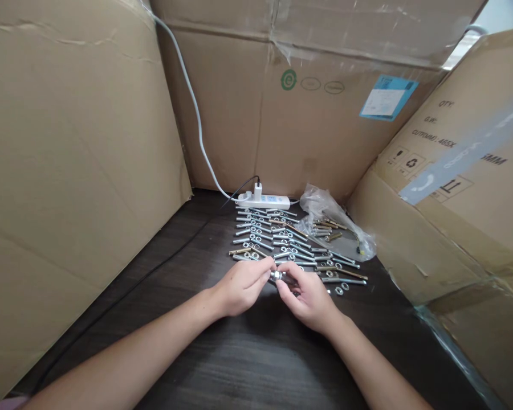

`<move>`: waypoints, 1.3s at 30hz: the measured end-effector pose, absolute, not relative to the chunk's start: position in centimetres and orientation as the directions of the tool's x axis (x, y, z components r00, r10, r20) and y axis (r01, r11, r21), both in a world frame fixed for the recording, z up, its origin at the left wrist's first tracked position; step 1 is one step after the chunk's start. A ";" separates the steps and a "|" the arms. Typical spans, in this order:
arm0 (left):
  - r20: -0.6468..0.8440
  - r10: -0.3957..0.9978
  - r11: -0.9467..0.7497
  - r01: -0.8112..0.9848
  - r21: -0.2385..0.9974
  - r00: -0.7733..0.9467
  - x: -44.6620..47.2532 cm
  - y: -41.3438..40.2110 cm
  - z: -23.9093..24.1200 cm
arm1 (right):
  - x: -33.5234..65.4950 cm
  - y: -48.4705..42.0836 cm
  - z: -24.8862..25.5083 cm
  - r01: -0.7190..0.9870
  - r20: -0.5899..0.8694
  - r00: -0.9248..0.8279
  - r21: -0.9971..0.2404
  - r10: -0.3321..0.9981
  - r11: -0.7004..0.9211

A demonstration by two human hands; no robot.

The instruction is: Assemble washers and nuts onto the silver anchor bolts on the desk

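My left hand and my right hand meet just in front of the rows of hardware. Both are closed, fingertips pinched around a silver bolt with a nut showing between them. My fingers hide the rest of it, so its full length cannot be made out. Beyond my hands lie rows of metal anchor bolts, mostly silver with a few brass-coloured ones. Loose washers and hex nuts are scattered among them, the nearest to the right of my right hand.
A white power strip with a plugged-in charger and cables stands behind the rows. A clear plastic bag with more bolts lies at the back right. Large cardboard boxes wall in the dark wooden table on three sides.
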State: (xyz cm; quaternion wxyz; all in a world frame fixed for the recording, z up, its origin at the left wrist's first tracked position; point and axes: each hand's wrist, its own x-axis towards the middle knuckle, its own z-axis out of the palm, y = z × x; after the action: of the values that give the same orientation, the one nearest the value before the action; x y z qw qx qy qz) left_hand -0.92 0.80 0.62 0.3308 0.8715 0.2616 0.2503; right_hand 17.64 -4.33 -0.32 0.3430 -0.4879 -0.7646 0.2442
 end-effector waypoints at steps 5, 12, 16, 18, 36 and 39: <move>0.257 0.627 -0.632 0.287 0.720 0.735 -0.8 1.0 0.3 | 17.6 -4.3 -0.3 0.567 0.288 -0.289 -0.717 0.913 0.406; 0.386 0.611 -0.694 0.232 0.682 0.692 -0.7 0.7 0.6 | 17.6 -4.3 0.0 0.600 0.331 -0.219 -0.696 0.918 0.394; 0.392 0.574 -0.715 0.207 0.668 0.718 -0.7 0.8 0.6 | 17.6 -4.2 -0.1 0.602 0.330 -0.215 -0.696 0.919 0.391; 0.371 0.593 -0.694 0.220 0.686 0.714 -0.6 0.8 0.5 | 17.7 -4.2 -0.2 0.607 0.330 -0.214 -0.693 0.920 0.389; 0.350 0.633 -0.673 0.267 0.689 0.691 -0.6 0.9 0.5 | 17.9 -4.2 0.2 0.640 0.398 -0.205 -0.636 0.894 0.430; 0.407 0.574 -0.725 0.210 0.656 0.710 -0.6 0.9 0.5 | 17.9 -4.1 0.2 0.635 0.407 -0.201 -0.638 0.891 0.435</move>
State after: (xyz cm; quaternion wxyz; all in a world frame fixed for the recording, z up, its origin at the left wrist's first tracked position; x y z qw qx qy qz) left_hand -0.64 0.93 0.55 0.2958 0.8761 0.2239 0.3081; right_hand 17.91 -4.13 0.19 0.3809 -0.5045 -0.7564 0.1679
